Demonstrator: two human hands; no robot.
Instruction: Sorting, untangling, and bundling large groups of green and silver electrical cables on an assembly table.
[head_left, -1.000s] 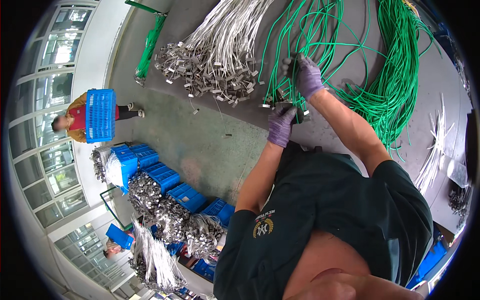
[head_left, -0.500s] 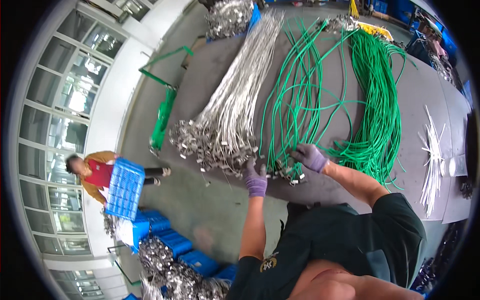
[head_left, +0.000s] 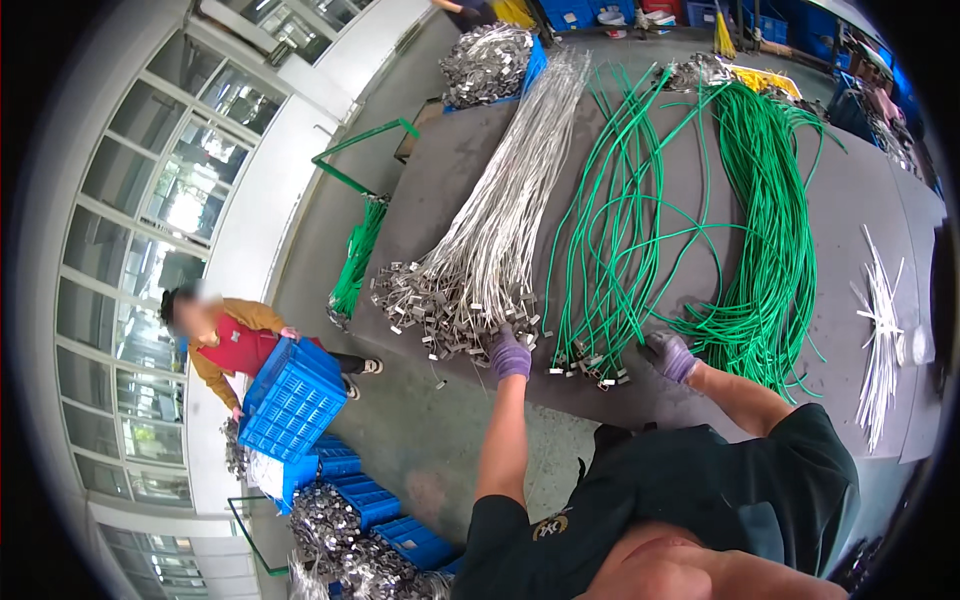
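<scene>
My left hand (head_left: 510, 355), in a purple-grey glove, is at the near edge of a large bundle of silver metal cable ties (head_left: 490, 215). Its fingers are bent in among the buckle ends (head_left: 455, 315), which partly hide what they hold. My right hand (head_left: 671, 358), gloved the same way, is low over the table between two groups of green coated ties. A loose, spread group of green ties (head_left: 610, 230) lies to its left, buckle ends toward me. To its right is a thick green bundle (head_left: 765, 220). The right fingers look loosely apart, with nothing visible in them.
White strips (head_left: 880, 340) lie on the grey table (head_left: 850, 200) at the right. A person holding a blue crate (head_left: 290, 400) stands at the left, near stacked blue crates (head_left: 405, 540). Green ties hang from a green stand (head_left: 360, 250). Metal parts (head_left: 487, 65) are heaped at the far end.
My right hand has moved right, away from the buckle ends of the loose green ties. The left stays at the silver bundle's edge. My view has shifted, and the person's crate is tilted differently.
</scene>
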